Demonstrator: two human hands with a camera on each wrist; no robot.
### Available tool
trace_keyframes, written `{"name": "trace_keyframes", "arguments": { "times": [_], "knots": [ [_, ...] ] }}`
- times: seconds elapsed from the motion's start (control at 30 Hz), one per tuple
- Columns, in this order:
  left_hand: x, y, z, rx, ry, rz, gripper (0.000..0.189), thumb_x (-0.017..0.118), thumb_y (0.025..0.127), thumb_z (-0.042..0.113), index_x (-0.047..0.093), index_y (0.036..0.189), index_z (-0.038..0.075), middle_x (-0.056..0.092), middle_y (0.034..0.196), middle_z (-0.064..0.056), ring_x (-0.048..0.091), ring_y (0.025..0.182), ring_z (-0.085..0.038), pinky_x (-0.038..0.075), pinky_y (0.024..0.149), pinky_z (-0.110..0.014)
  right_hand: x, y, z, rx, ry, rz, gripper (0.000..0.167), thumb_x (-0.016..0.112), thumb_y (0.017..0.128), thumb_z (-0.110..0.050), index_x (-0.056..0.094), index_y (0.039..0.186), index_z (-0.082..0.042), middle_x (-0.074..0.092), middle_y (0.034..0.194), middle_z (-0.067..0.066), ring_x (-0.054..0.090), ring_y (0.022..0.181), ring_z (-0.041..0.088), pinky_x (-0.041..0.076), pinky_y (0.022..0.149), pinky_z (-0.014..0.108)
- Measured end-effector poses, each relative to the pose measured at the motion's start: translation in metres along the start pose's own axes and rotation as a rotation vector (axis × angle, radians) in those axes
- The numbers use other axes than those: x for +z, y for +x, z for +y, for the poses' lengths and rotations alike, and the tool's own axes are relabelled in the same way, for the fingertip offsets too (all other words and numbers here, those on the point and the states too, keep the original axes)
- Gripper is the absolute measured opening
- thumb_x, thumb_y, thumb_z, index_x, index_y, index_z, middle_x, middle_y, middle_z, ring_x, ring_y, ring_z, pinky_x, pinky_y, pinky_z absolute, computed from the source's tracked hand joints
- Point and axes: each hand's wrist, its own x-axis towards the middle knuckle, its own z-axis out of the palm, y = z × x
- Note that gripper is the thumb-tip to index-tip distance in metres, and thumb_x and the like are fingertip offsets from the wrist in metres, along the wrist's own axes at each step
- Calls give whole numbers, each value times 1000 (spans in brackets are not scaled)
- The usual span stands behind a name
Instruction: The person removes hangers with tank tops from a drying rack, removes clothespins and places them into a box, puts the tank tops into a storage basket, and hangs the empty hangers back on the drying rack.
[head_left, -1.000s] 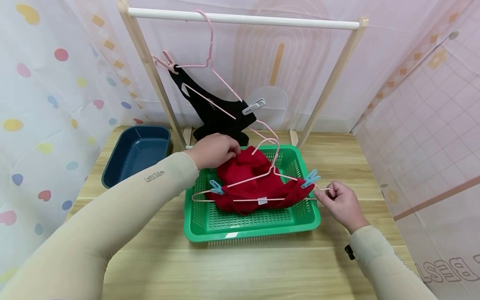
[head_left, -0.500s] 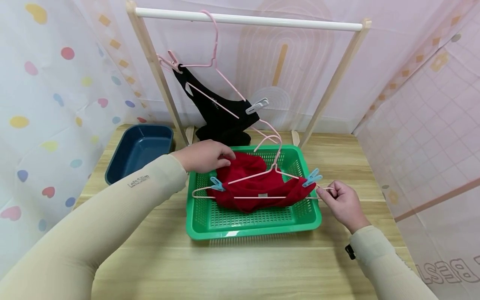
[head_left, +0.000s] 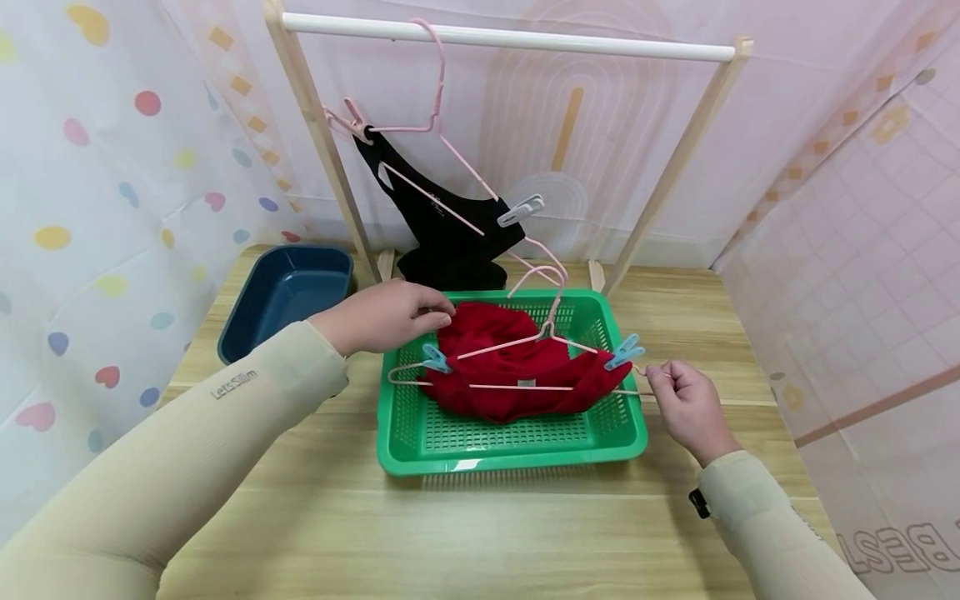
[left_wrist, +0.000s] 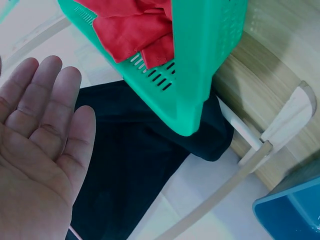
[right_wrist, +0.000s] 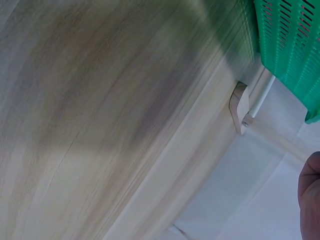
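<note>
In the head view, my right hand (head_left: 688, 408) pinches the right end of a pink hanger (head_left: 521, 387) between thumb and fingers. Two blue clothespins (head_left: 436, 358) fasten a red garment (head_left: 483, 406) to that hanger. Most of the garment lies in a green perforated basket (head_left: 525, 463), and the hanger sits above it. My left hand (head_left: 386, 317) hovers at the basket's back left, beside the red cloth. Its fingers look extended and hold nothing in the left wrist view, palm showing. Only an edge of my right hand (right_wrist: 311, 195) appears in the right wrist view.
Behind the basket stands a wooden rack with a white rod (head_left: 510, 37). A tilted pink hanger (head_left: 438, 83) hangs there, carrying a black garment (head_left: 442, 221) with a grey clothespin (head_left: 521, 210) and a pink one (head_left: 355, 119). A dark blue tray (head_left: 288, 292) sits at left.
My left hand has let go of the red cloth or moved off it, drawing leftward, its fingers straightening. My right hand keeps its pinch on the hanger's end and stays nearly in place.
</note>
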Motion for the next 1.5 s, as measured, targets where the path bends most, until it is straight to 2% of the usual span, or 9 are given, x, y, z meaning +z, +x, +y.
{"name": "trace_keyframes", "arguments": {
  "times": [0.2, 0.37, 0.63, 0.83, 0.97, 1.23, 1.5],
  "knots": [
    [0, -12, -4, -10, -41, 22, 39, 59, 108, 41, 70, 137, 18, 74, 130, -4, 69, 118, -25, 57, 104, -52, 2, -1, -1, -17, -7, 14, 34, 57, 109, -15, 56, 77, -4, 43, 64, -2, 41, 58, 9, 35, 51, 26],
    [4, -21, -6, -34, -38, 11, 47, 66, 102, 49, 69, 139, 18, 71, 137, -3, 65, 126, -25, 55, 106, -52, 4, -1, 0, -23, -5, 23, 34, 57, 109, -13, 55, 76, -4, 43, 63, -1, 41, 58, 9, 36, 52, 27],
    [14, -31, -6, 10, -13, 22, 49, 75, 96, 49, 71, 135, 20, 72, 135, -1, 67, 123, -23, 57, 103, -49, 6, -1, 2, -24, -5, 31, 32, 57, 108, -11, 55, 77, -3, 43, 63, -2, 41, 58, 10, 36, 50, 26],
    [20, -33, -2, 65, 51, 66, 41, 77, 96, 42, 74, 130, 20, 76, 124, 1, 70, 110, -18, 60, 96, -44, 8, -3, 0, -15, 15, 21, 31, 57, 108, -12, 56, 79, -2, 43, 63, -2, 41, 58, 9, 36, 50, 26],
    [21, -33, -2, 69, 63, 84, 37, 76, 98, 38, 75, 129, 17, 78, 117, 2, 71, 100, -15, 61, 91, -41, 9, -3, 0, -11, 30, 21, 31, 58, 108, -11, 56, 79, -2, 43, 63, -4, 41, 58, 8, 36, 50, 25],
    [23, -34, -3, 61, 95, 108, 36, 74, 100, 35, 74, 130, 16, 78, 115, 2, 70, 98, -14, 60, 90, -40, 13, -4, 1, -34, 52, 46, 30, 61, 106, -6, 56, 77, -3, 44, 68, -7, 41, 63, 4, 36, 54, 22],
    [23, -33, -2, 61, 130, 129, 34, 74, 100, 33, 74, 129, 15, 78, 109, 3, 70, 96, -14, 60, 88, -40, 16, -3, 3, -21, 58, 39, 33, 58, 107, -8, 53, 74, -3, 47, 70, -6, 44, 65, 6, 38, 56, 23]
  ]
}}
